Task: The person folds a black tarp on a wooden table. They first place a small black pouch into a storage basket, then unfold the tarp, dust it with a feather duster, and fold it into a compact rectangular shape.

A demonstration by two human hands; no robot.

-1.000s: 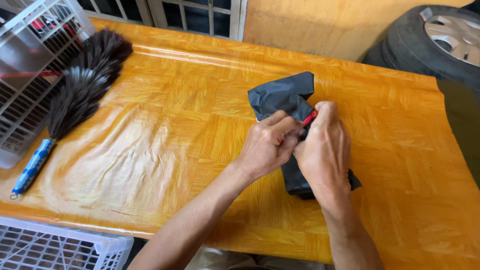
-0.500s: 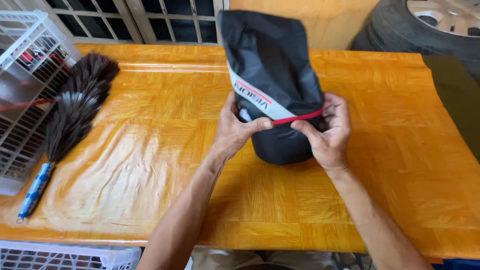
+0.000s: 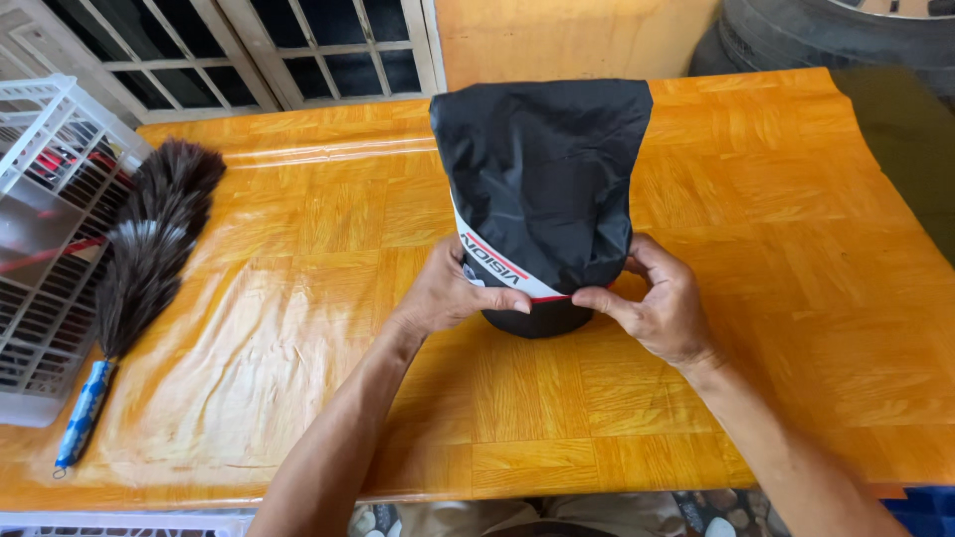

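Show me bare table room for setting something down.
Free: between feather duster and left hand; right of right hand to the table edge; front strip below both hands. Crowded: centre, black bag; far left, white basket.

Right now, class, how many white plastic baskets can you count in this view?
2. One white plastic basket stands at the table's left edge, beside the feather duster. A second basket's rim shows at the bottom left, below the table edge. More may lie out of view.
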